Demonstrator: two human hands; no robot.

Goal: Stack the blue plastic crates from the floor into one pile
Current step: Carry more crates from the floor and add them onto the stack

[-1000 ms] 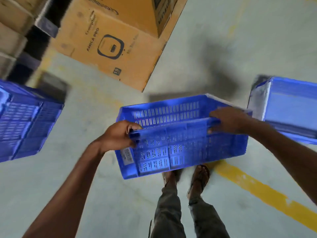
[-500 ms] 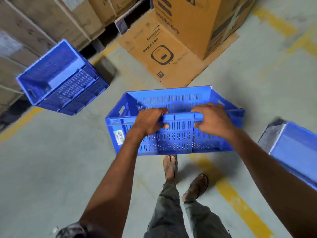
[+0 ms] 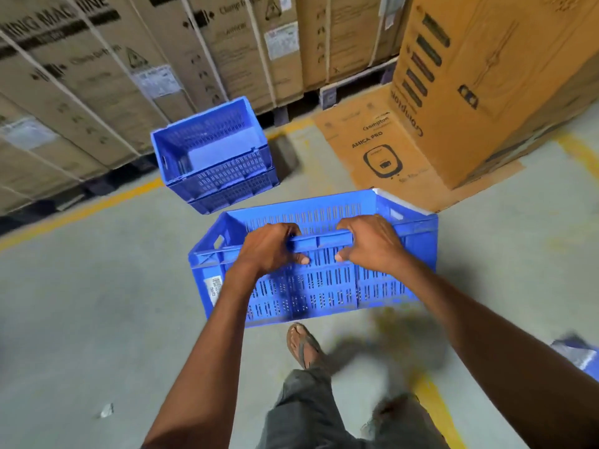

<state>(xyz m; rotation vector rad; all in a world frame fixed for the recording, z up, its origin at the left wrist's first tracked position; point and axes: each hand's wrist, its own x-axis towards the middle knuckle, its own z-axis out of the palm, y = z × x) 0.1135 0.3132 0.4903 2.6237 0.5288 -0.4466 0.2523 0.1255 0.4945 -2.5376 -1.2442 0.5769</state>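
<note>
I carry a blue slotted plastic crate off the floor in front of my legs. My left hand and my right hand both grip its near long rim, close together. A pile of nested blue crates stands on the floor ahead and to the left, open side up, just beyond the carried crate. A corner of another blue crate shows at the right edge.
Strapped cardboard cartons on pallets line the back. A tall orange carton stands on flattened cardboard at the right. Yellow floor lines cross the grey concrete. My sandalled foot is below the crate.
I have turned and walked toward the pile, which now sits nearer and more central. My hands have slid closer together on the rim. The right-hand crate has dropped almost out of view.
</note>
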